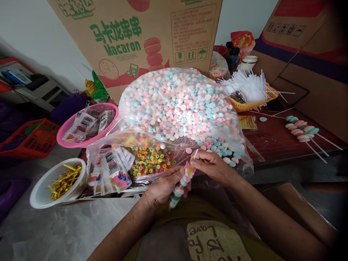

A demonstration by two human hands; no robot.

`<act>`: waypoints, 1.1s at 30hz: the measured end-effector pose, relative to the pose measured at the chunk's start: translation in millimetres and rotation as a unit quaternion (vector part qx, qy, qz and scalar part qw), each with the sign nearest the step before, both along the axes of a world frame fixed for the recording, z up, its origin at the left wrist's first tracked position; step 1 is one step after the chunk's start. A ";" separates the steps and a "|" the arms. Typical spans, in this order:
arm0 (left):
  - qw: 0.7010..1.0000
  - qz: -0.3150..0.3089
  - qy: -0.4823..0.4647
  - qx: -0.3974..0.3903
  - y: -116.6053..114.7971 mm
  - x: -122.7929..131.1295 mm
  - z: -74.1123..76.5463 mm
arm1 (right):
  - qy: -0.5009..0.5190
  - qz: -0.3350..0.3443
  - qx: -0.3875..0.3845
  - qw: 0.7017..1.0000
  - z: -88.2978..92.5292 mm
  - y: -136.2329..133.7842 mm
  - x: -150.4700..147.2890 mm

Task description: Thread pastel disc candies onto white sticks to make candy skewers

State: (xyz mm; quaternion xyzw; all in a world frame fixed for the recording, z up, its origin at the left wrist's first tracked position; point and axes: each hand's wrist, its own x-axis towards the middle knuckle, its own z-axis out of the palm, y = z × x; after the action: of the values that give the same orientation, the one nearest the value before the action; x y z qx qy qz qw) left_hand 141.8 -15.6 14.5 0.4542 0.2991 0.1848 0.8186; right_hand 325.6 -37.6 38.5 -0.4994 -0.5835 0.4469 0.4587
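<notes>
A wrapped candy skewer (181, 184) of pink, white, blue and green pieces is held at a slant over my lap. My left hand (168, 183) is closed around its middle. At its upper end, my right hand (210, 164) pinches the wrapper by the white stick (196, 154); what its fingertips grip exactly is partly hidden. Just beyond my hands lies a big clear bag of pastel candy discs (179, 105). Small ring candies (152, 159) lie in front of it, with printed wrappers (114, 170) to their left.
A pink basket (60, 132) holds more wrappers. Gold twist ties (66, 181) fill a white bowl (40, 201). White sticks (247, 87) stand in a yellow basket (254, 105) at back right, near finished skewers (301, 128). A macaron carton (160, 21) blocks the back.
</notes>
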 end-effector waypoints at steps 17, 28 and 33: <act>0.884 0.067 0.245 0.392 0.9 -7.0 2.5 | -0.077 -0.027 -0.009 0.997 -36.3 -26.3 -24.9; 0.924 -0.103 0.182 0.320 7.6 -15.9 19.7 | -0.057 0.039 -0.091 0.993 -27.4 -17.5 -36.8; 0.924 -0.060 0.256 0.276 15.4 -28.5 20.5 | -0.410 -0.095 0.254 0.871 -12.7 -10.3 -24.7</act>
State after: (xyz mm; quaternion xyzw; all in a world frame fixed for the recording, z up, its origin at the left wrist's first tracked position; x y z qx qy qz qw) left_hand 113.3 -0.2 35.0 0.7112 0.4077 0.0882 0.5659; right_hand 300.9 -47.9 25.8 -0.5570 -0.7621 -0.0074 0.3301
